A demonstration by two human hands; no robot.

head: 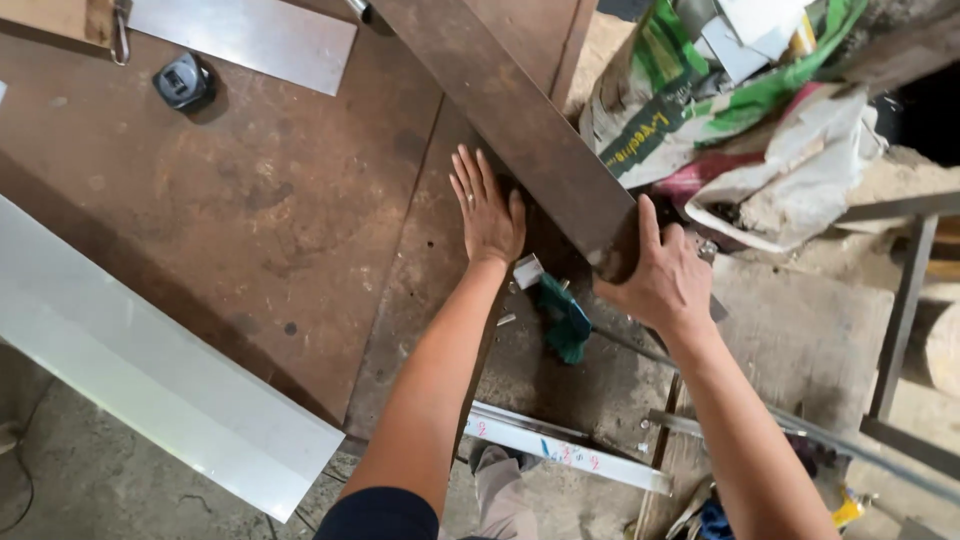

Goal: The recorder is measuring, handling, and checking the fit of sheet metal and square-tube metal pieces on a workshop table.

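Note:
My left hand (487,212) lies flat, fingers spread, on the rusty brown metal table (250,210), right beside a long rusty steel beam (510,110) that runs diagonally from the top centre down to the right. My right hand (662,277) grips the near end of that beam, thumb over its top. Just below the beam's end sit a small white piece (527,270) and a crumpled green cloth (563,318) on the floor between my arms.
A long pale metal sheet (150,370) crosses the lower left. A second shiny sheet (250,38) and a black tape measure (183,82) lie at the table's far side. Filled sacks (740,110) pile up at the upper right. A white strip (565,450) and metal frame bars (900,320) lie near my legs.

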